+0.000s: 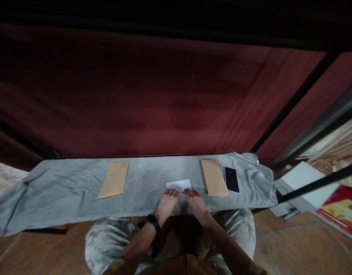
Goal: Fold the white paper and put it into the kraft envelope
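Observation:
A small white folded paper [179, 185] lies on a grey cloth [78, 198] spread over a low surface. My left hand [167, 203] rests flat with its fingertips at the paper's near left edge. Beside it, my right hand [195, 202] lies flat too, fingertips touching the paper's near right corner. Both hands have their fingers stretched out and hold nothing. A black band is on my left wrist. One brown envelope [114, 178] lies to the left on the cloth, and another brown envelope [213, 177] lies to the right of the paper.
A dark phone [231, 179] lies face up right of the right envelope. A dark red curtain [153, 99] hangs behind the cloth. White boards [304, 183] and coloured printed sheets [342, 210] lie on the floor at right. My knees show below.

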The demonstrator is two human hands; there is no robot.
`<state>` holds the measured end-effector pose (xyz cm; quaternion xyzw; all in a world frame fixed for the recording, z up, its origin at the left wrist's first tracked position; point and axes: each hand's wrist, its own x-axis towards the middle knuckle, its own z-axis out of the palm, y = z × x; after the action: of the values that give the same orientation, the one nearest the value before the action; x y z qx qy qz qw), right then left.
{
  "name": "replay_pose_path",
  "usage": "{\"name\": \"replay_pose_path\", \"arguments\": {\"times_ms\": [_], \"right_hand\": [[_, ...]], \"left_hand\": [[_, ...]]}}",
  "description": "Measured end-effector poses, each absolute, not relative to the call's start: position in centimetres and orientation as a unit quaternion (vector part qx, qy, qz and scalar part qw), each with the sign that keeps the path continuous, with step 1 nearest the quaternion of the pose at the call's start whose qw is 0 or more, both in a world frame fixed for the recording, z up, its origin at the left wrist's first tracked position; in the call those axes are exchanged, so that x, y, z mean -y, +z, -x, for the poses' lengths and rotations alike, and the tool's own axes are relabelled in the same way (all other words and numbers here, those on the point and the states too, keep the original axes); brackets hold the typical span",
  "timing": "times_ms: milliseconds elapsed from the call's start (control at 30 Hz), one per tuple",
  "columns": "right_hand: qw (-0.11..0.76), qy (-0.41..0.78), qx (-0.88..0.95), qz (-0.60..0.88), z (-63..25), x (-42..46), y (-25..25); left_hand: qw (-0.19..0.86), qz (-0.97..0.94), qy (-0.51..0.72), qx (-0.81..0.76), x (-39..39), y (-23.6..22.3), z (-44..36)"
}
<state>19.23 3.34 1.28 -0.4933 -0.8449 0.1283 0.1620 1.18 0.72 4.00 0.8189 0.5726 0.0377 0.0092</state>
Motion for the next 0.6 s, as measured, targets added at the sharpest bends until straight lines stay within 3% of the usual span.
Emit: {"name": "replay_pose_path", "arguments": {"times_ms": [67,167,267,400,600], "right_hand": [[0.179,0.155,0.831,0.503,-19.5,-3.7,2.1],[0.259,0.25,0.758,0.545,-19.8,-4.5,3.2],[0.362,0.428,0.623,0.546,-19.1,-4.7,3.7],[0.433,0.624,0.44,0.479,-16.8,-3.4,3.7],[0.448,0.685,0.35,0.456,-16.3,-2.0,4.0]], "left_hand": [[0.005,-0.811,0.104,-0.575,-0.9,5.7,-0.6],[0.054,-0.691,0.341,-0.635,-1.1,7.7,0.3],[0.27,-0.409,0.545,-0.68,-1.0,7.9,0.6],[0.529,-0.248,0.542,-0.604,0.0,5.8,-0.8],[0.542,-0.217,0.565,-0.582,0.9,4.1,-1.5]]}}
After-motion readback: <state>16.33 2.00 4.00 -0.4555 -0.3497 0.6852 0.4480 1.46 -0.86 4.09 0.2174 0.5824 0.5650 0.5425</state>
